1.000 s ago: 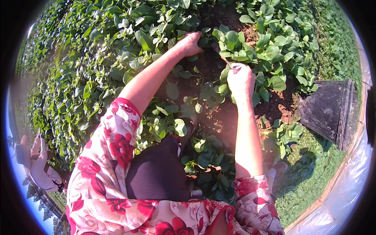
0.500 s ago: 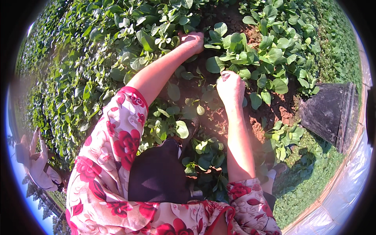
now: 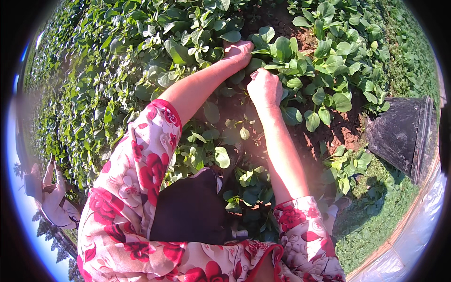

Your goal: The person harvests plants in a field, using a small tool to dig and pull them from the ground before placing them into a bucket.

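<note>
My left hand [image 3: 238, 52] reaches in among the leafy green plants [image 3: 181, 54], where leaves cover most of its fingers. What it touches under there cannot be seen. Just below and to the right, my right hand [image 3: 266, 88] is closed in a fist, back of the hand up. A small dark spot shows by its thumb, too small to name. Broad-leaved seedlings [image 3: 286, 49] grow right beside this hand, over reddish soil [image 3: 345, 131]. The two hands are close together but apart.
A black plastic bucket [image 3: 399, 134] lies tilted on its side at the right. Beyond it runs silvery sheeting [image 3: 404, 249] along the plot edge. Small plants [image 3: 347, 164] stand near my right forearm. Another person [image 3: 56, 202] bends over the plants at the far left.
My right hand has moved left and slightly farther away, closer to my left hand. The left hand has shifted a little to the right.
</note>
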`<action>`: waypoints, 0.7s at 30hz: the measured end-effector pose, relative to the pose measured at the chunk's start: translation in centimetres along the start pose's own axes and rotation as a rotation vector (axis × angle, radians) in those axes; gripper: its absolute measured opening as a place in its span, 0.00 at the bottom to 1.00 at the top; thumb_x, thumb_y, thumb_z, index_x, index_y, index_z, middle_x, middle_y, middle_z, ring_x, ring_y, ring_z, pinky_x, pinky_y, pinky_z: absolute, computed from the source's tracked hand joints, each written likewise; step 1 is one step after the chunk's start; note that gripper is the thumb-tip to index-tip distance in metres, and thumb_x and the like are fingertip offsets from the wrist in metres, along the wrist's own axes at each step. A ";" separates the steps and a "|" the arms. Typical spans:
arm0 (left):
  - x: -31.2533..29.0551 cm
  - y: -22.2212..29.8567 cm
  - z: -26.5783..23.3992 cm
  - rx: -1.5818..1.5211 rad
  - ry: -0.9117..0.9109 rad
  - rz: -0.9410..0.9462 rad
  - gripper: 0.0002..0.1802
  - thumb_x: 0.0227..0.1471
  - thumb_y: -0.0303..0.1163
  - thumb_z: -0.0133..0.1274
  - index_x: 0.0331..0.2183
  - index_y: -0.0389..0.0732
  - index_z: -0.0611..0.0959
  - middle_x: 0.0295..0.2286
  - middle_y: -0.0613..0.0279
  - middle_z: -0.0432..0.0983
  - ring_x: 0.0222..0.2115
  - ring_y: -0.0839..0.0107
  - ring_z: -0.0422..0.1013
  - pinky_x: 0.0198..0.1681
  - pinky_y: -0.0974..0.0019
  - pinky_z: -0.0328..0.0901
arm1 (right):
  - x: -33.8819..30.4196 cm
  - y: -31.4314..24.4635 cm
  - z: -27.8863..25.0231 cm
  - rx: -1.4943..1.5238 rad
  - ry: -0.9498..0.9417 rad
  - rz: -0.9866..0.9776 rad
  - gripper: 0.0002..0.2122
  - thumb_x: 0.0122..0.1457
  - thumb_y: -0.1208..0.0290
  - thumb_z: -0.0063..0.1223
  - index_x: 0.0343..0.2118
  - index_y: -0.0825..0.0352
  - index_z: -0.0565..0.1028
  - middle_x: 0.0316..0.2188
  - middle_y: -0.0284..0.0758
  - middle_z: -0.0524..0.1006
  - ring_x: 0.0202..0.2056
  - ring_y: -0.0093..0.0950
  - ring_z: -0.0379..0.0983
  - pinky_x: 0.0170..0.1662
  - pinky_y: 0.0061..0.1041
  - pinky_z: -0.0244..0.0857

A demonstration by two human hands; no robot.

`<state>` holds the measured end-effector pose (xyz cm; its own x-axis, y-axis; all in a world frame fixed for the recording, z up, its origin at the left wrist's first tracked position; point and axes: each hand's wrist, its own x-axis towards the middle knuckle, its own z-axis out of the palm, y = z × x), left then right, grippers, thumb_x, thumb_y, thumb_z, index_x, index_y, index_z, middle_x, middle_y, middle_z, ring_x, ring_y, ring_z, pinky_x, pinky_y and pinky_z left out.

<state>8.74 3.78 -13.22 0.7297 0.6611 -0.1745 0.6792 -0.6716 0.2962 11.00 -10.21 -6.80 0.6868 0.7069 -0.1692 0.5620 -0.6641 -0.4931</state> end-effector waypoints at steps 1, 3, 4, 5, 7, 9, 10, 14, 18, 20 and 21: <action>1.1 -0.5 0.1 -0.110 -0.043 -0.022 0.12 0.44 0.28 0.48 0.33 0.44 0.82 0.32 0.48 0.77 0.34 0.54 0.74 0.39 0.56 0.66 | 0.0 0.6 -0.4 0.001 0.005 0.002 0.06 0.48 0.72 0.48 0.26 0.64 0.78 0.23 0.47 0.77 0.30 0.46 0.75 0.36 0.40 0.69; 2.2 -4.2 0.6 -0.313 -0.106 -0.143 0.13 0.46 0.28 0.49 0.36 0.42 0.81 0.35 0.47 0.77 0.37 0.51 0.74 0.39 0.55 0.68 | -1.2 -0.3 -1.5 0.109 -0.019 0.049 0.07 0.48 0.72 0.48 0.27 0.65 0.78 0.24 0.48 0.76 0.30 0.45 0.75 0.36 0.39 0.69; 2.8 -5.8 1.0 -0.334 -0.104 -0.266 0.14 0.43 0.32 0.54 0.36 0.41 0.81 0.35 0.48 0.77 0.37 0.54 0.74 0.39 0.57 0.68 | -2.1 -0.6 -2.2 0.166 0.004 0.063 0.08 0.49 0.72 0.48 0.28 0.65 0.78 0.24 0.47 0.77 0.30 0.45 0.75 0.36 0.39 0.69; 3.3 -7.4 1.4 -0.354 -0.098 -0.390 0.17 0.41 0.36 0.58 0.36 0.40 0.81 0.35 0.49 0.77 0.37 0.57 0.74 0.39 0.58 0.69 | -3.1 -0.4 -1.8 0.228 0.064 0.050 0.08 0.49 0.72 0.49 0.30 0.66 0.78 0.25 0.47 0.77 0.30 0.44 0.75 0.36 0.37 0.69; 2.8 -5.5 0.1 -0.450 -0.131 -0.358 0.19 0.40 0.39 0.60 0.35 0.39 0.81 0.35 0.49 0.77 0.36 0.59 0.75 0.39 0.61 0.69 | -3.6 1.3 -2.5 0.246 0.014 0.141 0.09 0.49 0.72 0.50 0.31 0.66 0.79 0.25 0.47 0.77 0.30 0.43 0.75 0.35 0.34 0.69; 2.7 -6.2 0.2 -0.413 -0.122 -0.308 0.19 0.40 0.39 0.59 0.34 0.36 0.80 0.33 0.50 0.77 0.35 0.58 0.75 0.38 0.61 0.69 | -4.2 1.1 -2.4 0.316 0.005 0.158 0.09 0.48 0.73 0.50 0.31 0.67 0.78 0.25 0.46 0.77 0.30 0.42 0.75 0.35 0.33 0.69; 2.9 -7.2 0.7 -0.385 -0.112 -0.312 0.20 0.40 0.39 0.59 0.34 0.36 0.80 0.33 0.50 0.78 0.35 0.57 0.75 0.38 0.61 0.69 | -4.4 0.7 -2.1 0.354 -0.007 0.155 0.09 0.48 0.73 0.50 0.31 0.67 0.78 0.25 0.46 0.77 0.30 0.42 0.76 0.35 0.32 0.69; 2.9 -5.2 -0.4 -0.482 -0.222 -0.335 0.22 0.41 0.40 0.59 0.35 0.33 0.79 0.35 0.48 0.77 0.37 0.56 0.74 0.40 0.60 0.68 | -3.4 1.9 -1.2 0.341 0.016 0.158 0.09 0.48 0.73 0.50 0.30 0.68 0.78 0.25 0.46 0.77 0.31 0.41 0.76 0.35 0.33 0.68; 2.8 -5.8 -0.1 -0.465 -0.208 -0.350 0.24 0.40 0.41 0.59 0.36 0.31 0.79 0.36 0.44 0.76 0.38 0.57 0.74 0.41 0.59 0.68 | -2.3 1.1 -0.7 0.353 0.002 0.137 0.07 0.47 0.73 0.49 0.27 0.70 0.77 0.24 0.49 0.76 0.31 0.45 0.75 0.35 0.35 0.68; 3.3 -8.5 1.4 -0.367 -0.145 -0.309 0.23 0.39 0.41 0.59 0.35 0.31 0.79 0.36 0.46 0.76 0.38 0.57 0.74 0.42 0.59 0.68 | -1.6 -0.8 -0.4 0.320 -0.002 0.131 0.07 0.47 0.73 0.48 0.26 0.70 0.77 0.24 0.50 0.76 0.31 0.47 0.74 0.36 0.37 0.68; 4.6 -7.1 2.5 -0.340 -0.137 -0.233 0.23 0.39 0.41 0.59 0.34 0.32 0.79 0.36 0.46 0.76 0.38 0.57 0.74 0.42 0.59 0.68 | -0.9 -0.5 -1.0 0.278 0.039 0.168 0.07 0.47 0.74 0.47 0.26 0.69 0.76 0.24 0.51 0.76 0.31 0.47 0.74 0.36 0.38 0.68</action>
<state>7.50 10.71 -18.48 0.5794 0.7161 -0.3891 0.7790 -0.3463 0.5227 10.55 -10.71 -5.53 0.7795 0.5795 -0.2378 0.2955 -0.6749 -0.6761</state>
